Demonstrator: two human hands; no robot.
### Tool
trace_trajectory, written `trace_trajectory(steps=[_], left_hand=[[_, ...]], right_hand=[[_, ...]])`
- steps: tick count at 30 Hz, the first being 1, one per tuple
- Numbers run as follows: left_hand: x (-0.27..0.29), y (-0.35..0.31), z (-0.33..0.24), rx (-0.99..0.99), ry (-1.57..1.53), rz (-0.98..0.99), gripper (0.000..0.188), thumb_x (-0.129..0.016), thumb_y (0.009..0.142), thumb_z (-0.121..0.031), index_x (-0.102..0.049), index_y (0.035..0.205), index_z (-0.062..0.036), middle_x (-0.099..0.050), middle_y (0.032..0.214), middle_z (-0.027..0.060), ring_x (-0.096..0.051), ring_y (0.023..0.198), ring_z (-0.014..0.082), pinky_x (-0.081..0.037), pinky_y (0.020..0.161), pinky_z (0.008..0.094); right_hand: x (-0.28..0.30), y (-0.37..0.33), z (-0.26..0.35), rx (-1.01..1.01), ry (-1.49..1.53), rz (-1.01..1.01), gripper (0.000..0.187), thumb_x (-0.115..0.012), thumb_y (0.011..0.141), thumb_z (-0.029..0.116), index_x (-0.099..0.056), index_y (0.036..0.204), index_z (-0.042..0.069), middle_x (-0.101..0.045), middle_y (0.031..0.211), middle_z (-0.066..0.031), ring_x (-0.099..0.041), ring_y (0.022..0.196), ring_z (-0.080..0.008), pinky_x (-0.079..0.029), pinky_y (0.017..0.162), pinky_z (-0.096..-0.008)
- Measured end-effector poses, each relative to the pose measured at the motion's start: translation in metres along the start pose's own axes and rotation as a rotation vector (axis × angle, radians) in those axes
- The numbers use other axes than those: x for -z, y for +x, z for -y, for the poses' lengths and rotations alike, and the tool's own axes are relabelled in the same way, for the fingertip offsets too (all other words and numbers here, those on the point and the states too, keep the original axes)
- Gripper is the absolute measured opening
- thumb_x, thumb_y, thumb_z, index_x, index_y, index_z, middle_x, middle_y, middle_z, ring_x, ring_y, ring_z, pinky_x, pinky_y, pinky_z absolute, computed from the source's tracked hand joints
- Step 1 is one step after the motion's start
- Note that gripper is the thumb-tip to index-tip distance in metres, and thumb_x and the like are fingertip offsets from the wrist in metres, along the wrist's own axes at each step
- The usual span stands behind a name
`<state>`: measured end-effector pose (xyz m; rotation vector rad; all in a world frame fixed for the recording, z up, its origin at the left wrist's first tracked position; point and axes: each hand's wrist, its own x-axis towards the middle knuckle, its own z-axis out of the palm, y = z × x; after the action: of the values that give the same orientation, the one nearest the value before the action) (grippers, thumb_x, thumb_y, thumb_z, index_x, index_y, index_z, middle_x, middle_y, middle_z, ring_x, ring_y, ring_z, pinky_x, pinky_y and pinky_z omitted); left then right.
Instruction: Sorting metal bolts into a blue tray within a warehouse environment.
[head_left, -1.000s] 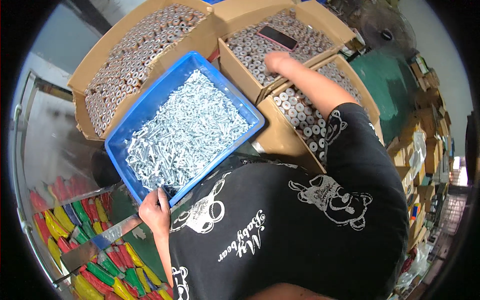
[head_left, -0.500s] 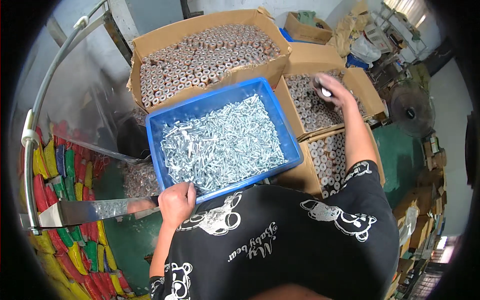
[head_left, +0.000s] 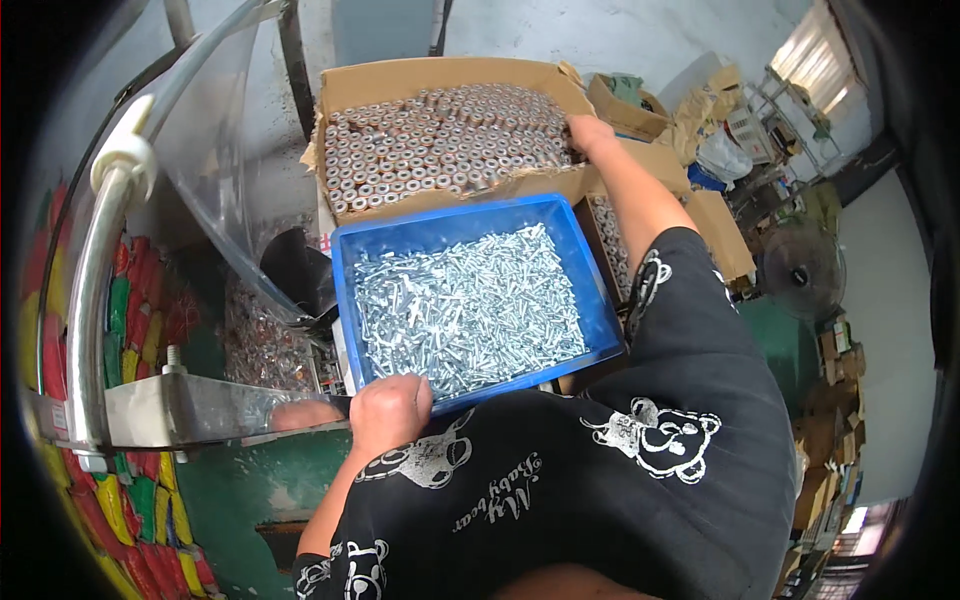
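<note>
My left hand is a closed fist at the near left corner of a blue plastic bin, beside the end of a steel bar. What it grips is hidden. Short shiny screws fill the bin in a loose heap. Reaching far forward, my right hand is at the right end of a large cardboard carton, beside the small ring-ended metal cylinders packed there. Its fingers are mostly out of sight, so what it holds does not show.
Another carton of cylinders stands under my right arm. A curved steel tube and clear plastic sheet stand at the left. Red, yellow and green bundles are stacked there. A fan is at the right.
My right hand has moved forward and left, from above the right-hand carton to the large carton's right end. My left fist stays at the bin's corner. The whole view has shifted.
</note>
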<state>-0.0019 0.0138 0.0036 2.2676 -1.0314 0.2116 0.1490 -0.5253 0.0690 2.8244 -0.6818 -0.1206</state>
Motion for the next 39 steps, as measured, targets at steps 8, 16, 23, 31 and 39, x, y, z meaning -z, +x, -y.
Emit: trace_trajectory(steps=[8,16,23,31,39], left_hand=[[-0.003,-0.002,0.008,-0.007,-0.050,-0.021,0.025,-0.066,0.077,-0.011,-0.052,0.058,-0.0041,-0.055,0.057,0.0139,-0.057,0.053,0.0351,-0.045,0.050,0.0449],[-0.012,-0.009,0.012,-0.015,0.000,-0.006,0.027,-0.063,0.079,-0.018,-0.054,0.057,-0.0050,-0.057,0.058,0.0134,-0.058,0.053,0.0345,-0.046,0.050,0.0458],[-0.001,-0.004,0.000,-0.013,-0.004,-0.031,0.025,-0.065,0.080,-0.017,-0.056,0.060,-0.0062,-0.058,0.059,0.0130,-0.059,0.055,0.0340,-0.048,0.053,0.0452],[0.005,0.000,-0.008,0.054,0.015,0.010,0.026,-0.064,0.082,-0.019,-0.058,0.061,-0.0038,-0.058,0.063,0.0167,-0.058,0.059,0.0379,-0.045,0.056,0.0477],[0.002,0.000,-0.006,0.024,0.074,0.003,0.026,-0.064,0.082,-0.017,-0.056,0.060,-0.0055,-0.058,0.059,0.0141,-0.059,0.054,0.0340,-0.046,0.053,0.0459]], right_hand=[[-0.003,-0.016,-0.001,0.017,0.178,-0.133,0.036,-0.068,0.084,0.024,-0.061,0.118,0.019,-0.068,0.107,-0.0122,-0.065,0.096,-0.0306,-0.052,0.077,-0.0437],[0.013,-0.043,0.052,0.304,0.740,-0.478,0.035,-0.069,0.084,0.024,-0.064,0.117,0.014,-0.068,0.105,-0.0150,-0.066,0.097,-0.0271,-0.052,0.079,-0.0371],[0.036,-0.087,0.120,0.400,1.143,-0.208,0.039,-0.068,0.084,0.028,-0.064,0.118,0.008,-0.067,0.109,-0.0139,-0.062,0.102,-0.0199,-0.047,0.090,-0.0340],[0.007,0.009,-0.016,-0.174,0.541,-0.516,0.036,-0.066,0.079,0.025,-0.065,0.111,0.008,-0.066,0.106,-0.0212,-0.063,0.100,-0.0366,-0.051,0.085,-0.0456],[-0.018,0.018,0.001,0.075,0.230,-0.277,0.036,-0.058,0.081,0.005,-0.060,0.116,0.013,-0.066,0.108,-0.0195,-0.062,0.103,-0.0363,-0.049,0.085,-0.0466]])
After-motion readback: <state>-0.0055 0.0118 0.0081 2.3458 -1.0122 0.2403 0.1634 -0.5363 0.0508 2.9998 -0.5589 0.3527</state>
